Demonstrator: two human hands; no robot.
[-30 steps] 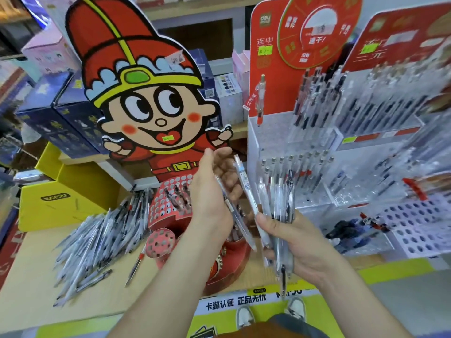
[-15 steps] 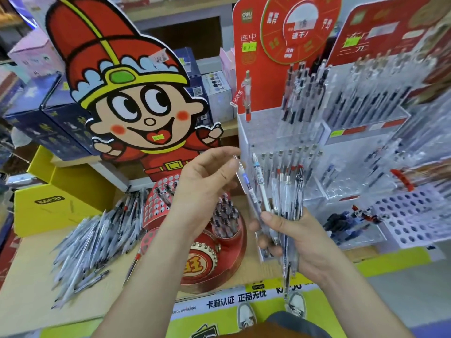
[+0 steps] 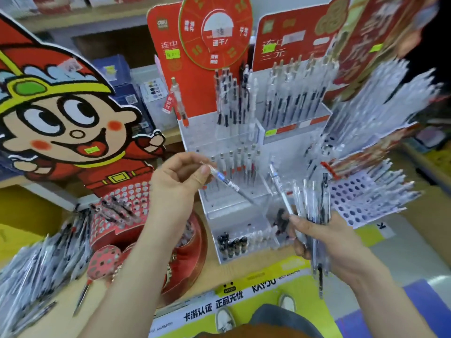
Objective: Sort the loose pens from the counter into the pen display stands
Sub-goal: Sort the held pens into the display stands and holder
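Note:
My left hand [image 3: 178, 179] pinches a single clear pen [image 3: 225, 182] with a blue band, its tip slanting down toward the white tiered pen stand [image 3: 234, 215]. My right hand [image 3: 324, 240] grips a bundle of several clear pens [image 3: 310, 203] upright, just in front of that stand's lower tiers. A heap of loose pens [image 3: 36, 262] lies on the wooden counter [image 3: 117, 296] at the lower left. A red round stand [image 3: 192, 252] with a cartoon figure sits partly behind my left forearm.
A second stand with a red backboard [image 3: 292, 113] holds rows of pens at centre right. More racks with perforated trays [image 3: 361, 198] crowd the right side. A yellow box [image 3: 24, 213] stands at the left. Boxed goods fill the shelf behind.
My left hand has drawn one pen away from the bundle and swung it left, tip now angled down at the white stand. The view has shifted toward the stands.

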